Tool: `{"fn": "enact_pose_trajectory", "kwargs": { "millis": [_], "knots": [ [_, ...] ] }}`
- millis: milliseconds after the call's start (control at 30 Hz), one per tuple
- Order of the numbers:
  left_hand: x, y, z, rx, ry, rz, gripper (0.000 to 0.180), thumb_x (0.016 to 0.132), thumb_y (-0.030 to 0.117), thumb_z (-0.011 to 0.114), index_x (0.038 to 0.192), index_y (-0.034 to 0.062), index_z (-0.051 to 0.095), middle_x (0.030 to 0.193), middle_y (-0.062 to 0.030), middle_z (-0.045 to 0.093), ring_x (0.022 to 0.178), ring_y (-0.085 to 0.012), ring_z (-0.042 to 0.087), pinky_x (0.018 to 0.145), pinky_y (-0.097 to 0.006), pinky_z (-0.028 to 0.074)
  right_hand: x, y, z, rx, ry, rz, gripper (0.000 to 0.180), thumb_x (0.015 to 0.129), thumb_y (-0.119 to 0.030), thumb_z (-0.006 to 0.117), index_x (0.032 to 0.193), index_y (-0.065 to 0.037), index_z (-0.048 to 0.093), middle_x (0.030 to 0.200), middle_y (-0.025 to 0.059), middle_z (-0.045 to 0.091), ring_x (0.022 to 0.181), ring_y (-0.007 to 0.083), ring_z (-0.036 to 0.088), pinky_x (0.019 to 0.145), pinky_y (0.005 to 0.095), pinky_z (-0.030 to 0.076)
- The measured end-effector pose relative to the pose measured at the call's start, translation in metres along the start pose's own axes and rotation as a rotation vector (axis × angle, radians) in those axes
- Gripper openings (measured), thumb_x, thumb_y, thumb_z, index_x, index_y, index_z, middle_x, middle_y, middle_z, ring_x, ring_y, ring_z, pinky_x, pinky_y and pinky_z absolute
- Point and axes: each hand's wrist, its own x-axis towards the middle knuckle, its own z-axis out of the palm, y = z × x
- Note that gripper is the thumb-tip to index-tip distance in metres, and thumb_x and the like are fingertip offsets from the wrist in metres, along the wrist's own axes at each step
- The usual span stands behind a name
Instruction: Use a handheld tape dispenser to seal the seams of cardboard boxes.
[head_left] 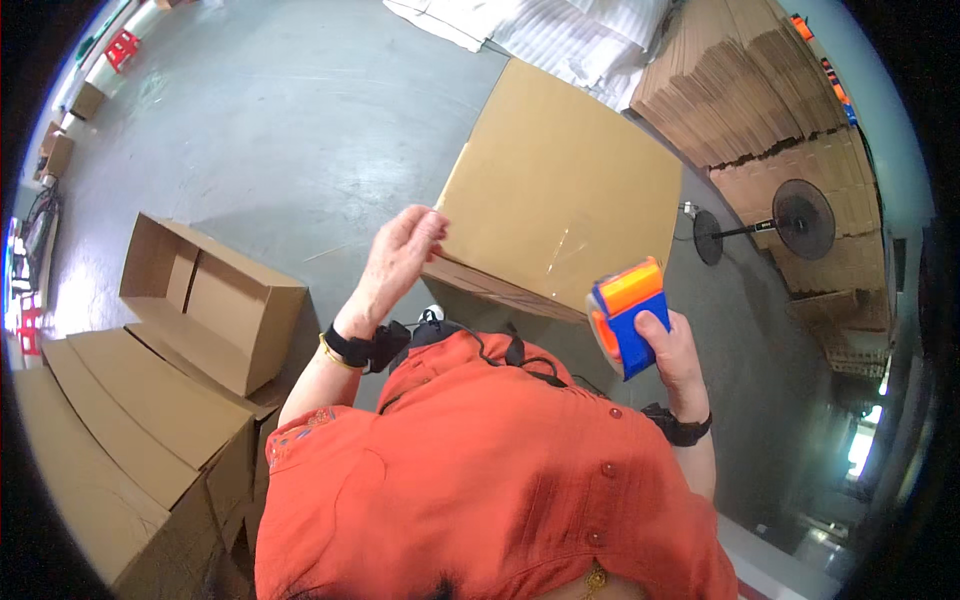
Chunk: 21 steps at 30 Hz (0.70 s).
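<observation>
Closest to us, our right hand (672, 352) grips a blue-and-orange plastic tape dispenser (630, 312) just right of the large closed brown cardboard box (565, 190); our left hand (400, 255), fingers loosely curled, touches its near-left corner, holding nothing.

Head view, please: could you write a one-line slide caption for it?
Left hand steadies a closed cardboard box while right hand grips a blue-and-orange tape dispenser.
</observation>
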Motion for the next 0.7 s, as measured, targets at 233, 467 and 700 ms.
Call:
{"fn": "enact_pose_trajectory", "kwargs": {
  "millis": [233,467,700],
  "knots": [
    [-0.01,0.035,0.021,-0.382,-0.504,-0.114,0.057,0.108,0.048,0.044,0.129,-0.0028,0.059,0.116,-0.0115,0.066,0.106,-0.0179,0.064,0.092,-0.035,0.052,0.016,-0.042,0.039,-0.198,-0.175,0.12,0.053,0.092,-0.045,0.074,0.117,0.002,0.07,0.101,0.0045,0.072,0.089,0.0109,0.065,0.08,0.0283,0.053],
    [-0.02,0.056,0.027,-0.484,-0.669,-0.053,0.068,0.108,0.053,0.039,0.143,-0.0045,0.051,0.133,-0.0173,0.061,0.125,-0.0247,0.057,0.107,-0.04,0.046,0.033,-0.058,0.048,-0.319,-0.213,0.183,0.054,0.09,-0.047,0.074,0.113,0.002,0.071,0.097,0.0057,0.073,0.086,0.011,0.066,0.078,0.0288,0.054],
    [-0.016,0.063,0.03,-0.321,-0.712,-0.006,0.057,0.109,0.045,0.043,0.14,-0.002,0.055,0.132,-0.0155,0.063,0.122,-0.0214,0.059,0.107,-0.039,0.045,0.045,-0.05,0.042,-0.48,-0.187,0.196,0.063,0.086,-0.057,0.073,0.106,0.002,0.074,0.09,0.0102,0.075,0.082,0.015,0.069,0.073,0.0318,0.055]
  ]
}}
